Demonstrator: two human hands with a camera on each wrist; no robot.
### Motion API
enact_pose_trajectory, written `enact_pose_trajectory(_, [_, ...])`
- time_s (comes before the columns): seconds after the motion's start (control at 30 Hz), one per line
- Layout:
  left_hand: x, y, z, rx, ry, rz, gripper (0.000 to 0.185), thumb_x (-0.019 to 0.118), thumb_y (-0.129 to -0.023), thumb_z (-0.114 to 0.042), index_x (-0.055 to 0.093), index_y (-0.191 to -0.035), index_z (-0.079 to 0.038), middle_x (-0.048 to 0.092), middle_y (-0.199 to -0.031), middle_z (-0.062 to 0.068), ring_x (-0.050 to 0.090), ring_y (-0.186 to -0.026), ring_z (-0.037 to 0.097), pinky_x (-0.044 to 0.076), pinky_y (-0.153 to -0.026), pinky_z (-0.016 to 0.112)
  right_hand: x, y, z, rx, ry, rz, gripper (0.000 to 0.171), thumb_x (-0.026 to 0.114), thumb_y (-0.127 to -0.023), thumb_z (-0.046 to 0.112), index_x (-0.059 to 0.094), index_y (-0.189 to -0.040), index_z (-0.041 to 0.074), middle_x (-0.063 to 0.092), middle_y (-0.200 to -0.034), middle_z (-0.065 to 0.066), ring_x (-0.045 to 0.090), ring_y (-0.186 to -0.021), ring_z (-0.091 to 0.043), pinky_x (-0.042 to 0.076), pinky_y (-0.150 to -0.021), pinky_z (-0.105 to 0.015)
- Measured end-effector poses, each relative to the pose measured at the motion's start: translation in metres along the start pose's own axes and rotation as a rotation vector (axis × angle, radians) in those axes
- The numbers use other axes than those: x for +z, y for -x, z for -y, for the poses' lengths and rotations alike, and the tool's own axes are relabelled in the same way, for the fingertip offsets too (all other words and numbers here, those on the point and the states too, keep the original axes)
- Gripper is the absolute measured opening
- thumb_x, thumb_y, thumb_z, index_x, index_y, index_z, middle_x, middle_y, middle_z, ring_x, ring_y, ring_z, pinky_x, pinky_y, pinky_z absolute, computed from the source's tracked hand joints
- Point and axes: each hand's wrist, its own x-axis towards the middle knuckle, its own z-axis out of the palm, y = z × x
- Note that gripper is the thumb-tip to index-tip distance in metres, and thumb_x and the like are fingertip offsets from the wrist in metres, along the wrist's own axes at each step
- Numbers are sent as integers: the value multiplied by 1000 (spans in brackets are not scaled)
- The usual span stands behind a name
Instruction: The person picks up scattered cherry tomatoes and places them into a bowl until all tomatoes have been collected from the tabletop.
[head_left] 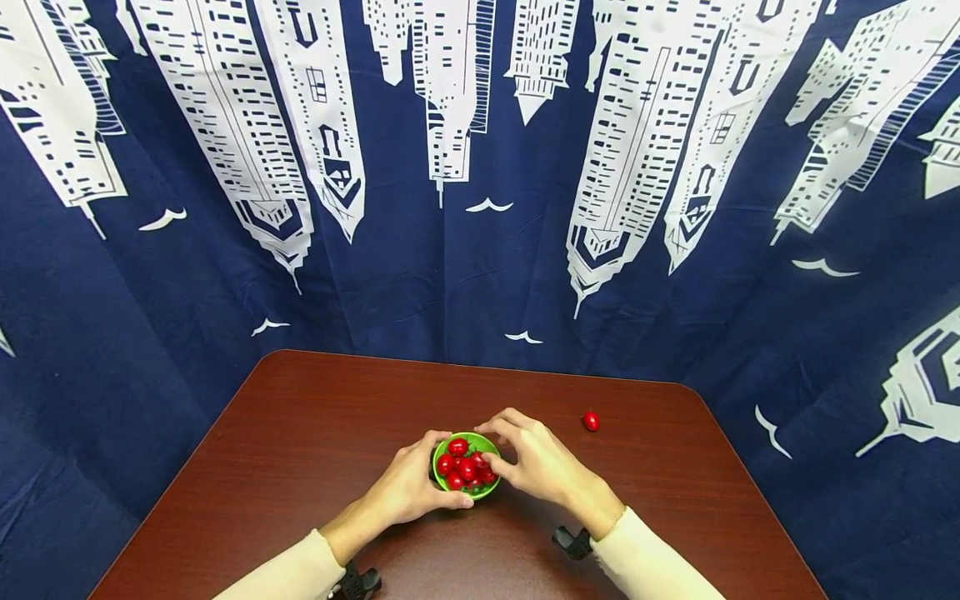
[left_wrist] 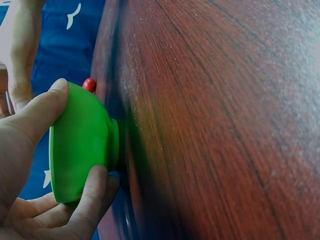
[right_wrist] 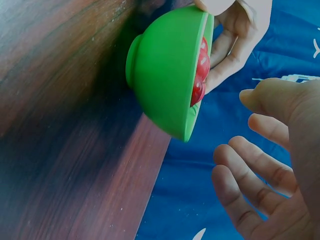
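A green bowl [head_left: 475,438] with several cherry tomatoes [head_left: 467,469] in it is near the middle of the table. My left hand [head_left: 411,483] grips it from the left, thumb at the near rim and fingers round the far side and outer wall. The bowl's base is close to the tabletop in the left wrist view. My right hand [head_left: 542,465] hovers at the bowl's right side, thumb and fingers spread apart, overlapping the rim in the head view. Nothing shows between its fingers in the right wrist view, where red tomatoes [right_wrist: 198,90] peek over the rim.
One loose cherry tomato [head_left: 591,421] lies on the brown wooden table [head_left: 337,408], to the right of and beyond the bowl. A dark blue cloth [head_left: 442,275] with white buildings and birds hangs behind the table's far edge.
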Motion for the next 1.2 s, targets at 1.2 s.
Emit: enact_pose_trajectory(1.2, [2, -2, 1, -32, 10, -9, 100, 113, -72, -41, 64, -152, -8, 78, -147, 17, 78, -135, 39, 63, -115, 59, -23, 28, -45, 111, 96, -113, 38, 95, -96, 14, 84, -133, 15, 81, -126, -1, 82, -96, -22, 70, -86, -34])
